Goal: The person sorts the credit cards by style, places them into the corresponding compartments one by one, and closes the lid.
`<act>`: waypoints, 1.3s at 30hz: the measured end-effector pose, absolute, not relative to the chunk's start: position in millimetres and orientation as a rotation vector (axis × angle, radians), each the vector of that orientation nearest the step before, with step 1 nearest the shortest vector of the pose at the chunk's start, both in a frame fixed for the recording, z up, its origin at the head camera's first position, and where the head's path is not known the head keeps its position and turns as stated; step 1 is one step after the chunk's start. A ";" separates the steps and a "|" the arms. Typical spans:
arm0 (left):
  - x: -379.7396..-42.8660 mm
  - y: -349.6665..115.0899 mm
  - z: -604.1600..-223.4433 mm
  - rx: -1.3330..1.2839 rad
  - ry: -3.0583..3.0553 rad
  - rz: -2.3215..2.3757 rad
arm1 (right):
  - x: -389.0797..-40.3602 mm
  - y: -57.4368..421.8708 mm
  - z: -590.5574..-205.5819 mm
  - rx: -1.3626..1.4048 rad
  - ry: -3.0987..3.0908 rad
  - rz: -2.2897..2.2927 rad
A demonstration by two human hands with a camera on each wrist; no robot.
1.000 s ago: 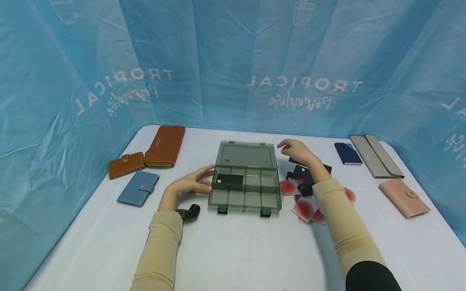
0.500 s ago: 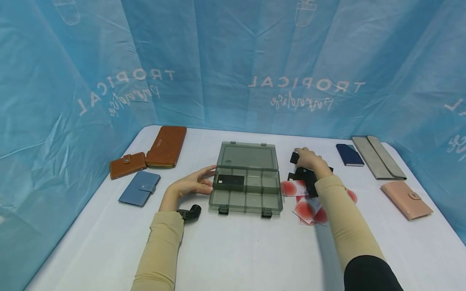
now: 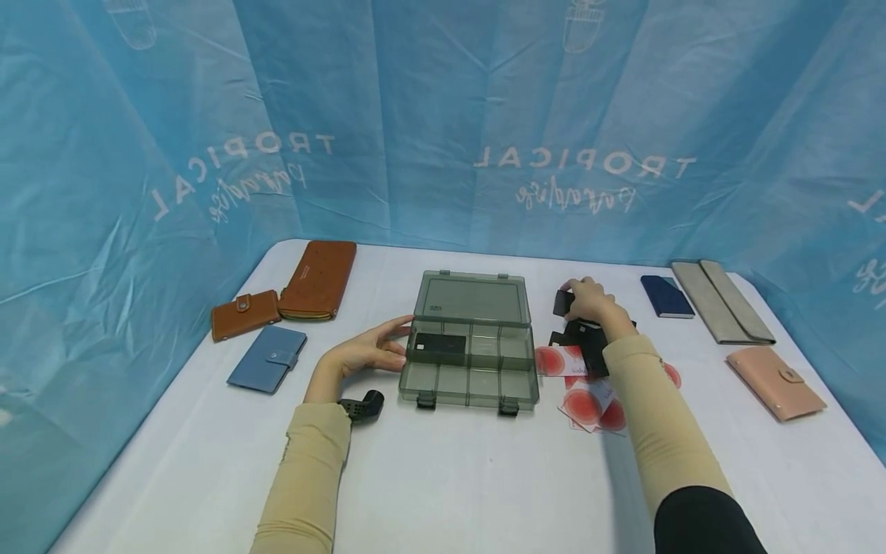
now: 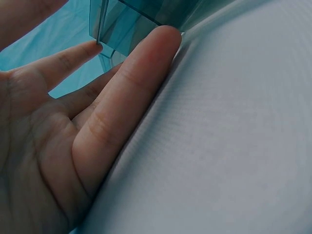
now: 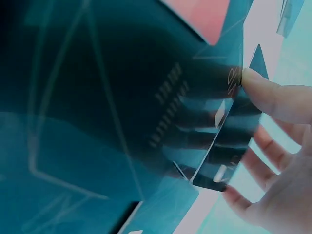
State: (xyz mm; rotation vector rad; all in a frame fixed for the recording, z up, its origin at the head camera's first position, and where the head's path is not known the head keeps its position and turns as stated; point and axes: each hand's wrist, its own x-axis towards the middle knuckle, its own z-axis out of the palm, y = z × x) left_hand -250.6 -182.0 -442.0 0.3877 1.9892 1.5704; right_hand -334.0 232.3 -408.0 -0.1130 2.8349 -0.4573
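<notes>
A smoky, translucent compartment box (image 3: 473, 298) sits lid-up on the white table, with a black card (image 3: 446, 348) lying in a left rear compartment. My left hand (image 3: 367, 350) rests against the box's left side. Its fingers are relaxed, and in the left wrist view a fingertip (image 4: 163, 41) is right at the box wall (image 4: 139, 22). To the right of the box, my right hand (image 3: 594, 302) pinches a black card (image 3: 562, 303) and holds it tilted up. Other black cards (image 3: 590, 340) lie below that hand, partly hidden by it and the forearm.
Red-and-white cards (image 3: 580, 404) lie scattered right of the box. Brown wallets (image 3: 320, 278) and a blue wallet (image 3: 266, 359) are at left. At right are a navy booklet (image 3: 666, 296), a grey folder (image 3: 723, 302) and a pink wallet (image 3: 775, 382). A blue curtain (image 3: 415, 115) encloses the table.
My right hand has moved right, down to the black cards, and has taken hold of one, which now stands more upright. The left hand stays at the box.
</notes>
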 end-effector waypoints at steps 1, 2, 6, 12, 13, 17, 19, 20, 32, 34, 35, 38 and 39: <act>-251.0 -182.1 -442.4 0.386 1.988 1.570 | -334.1 232.6 -407.9 -0.126 2.844 -0.472; -251.3 -182.2 -442.8 0.386 1.990 1.567 | -334.1 232.8 -407.6 -0.140 2.851 -0.486; -252.1 -182.5 -444.3 0.387 1.996 1.557 | -333.4 234.0 -408.1 -0.187 2.880 -0.539; -252.2 -182.7 -445.3 0.389 1.993 1.559 | -332.0 240.0 -409.9 -0.261 2.895 -0.632; -252.1 -182.9 -445.3 0.386 1.992 1.559 | -332.0 241.0 -409.6 -0.282 2.895 -0.645; -252.7 -185.1 -446.6 0.420 1.992 1.557 | -331.1 241.9 -406.0 -0.331 2.882 -0.716; -252.6 -186.1 -447.4 0.462 1.991 1.555 | -330.1 241.3 -402.4 -0.352 2.879 -0.763; -252.6 -186.5 -447.5 0.478 1.992 1.554 | -329.2 240.8 -400.1 -0.360 2.876 -0.792; -254.0 -183.3 -448.0 0.382 1.992 1.562 | -309.0 221.0 -375.1 -0.303 2.743 -1.150; -253.9 -183.0 -448.0 0.383 1.991 1.564 | -304.7 216.1 -370.2 -0.284 2.704 -1.247; -253.7 -183.0 -447.7 0.382 1.991 1.564 | -302.9 213.7 -367.6 -0.271 2.685 -1.295; -253.0 -183.0 -446.3 0.382 1.995 1.562 | -296.1 206.0 -359.1 -0.244 2.632 -1.441; -252.8 -182.9 -446.0 0.382 1.996 1.563 | -293.9 203.4 -356.4 -0.235 2.617 -1.481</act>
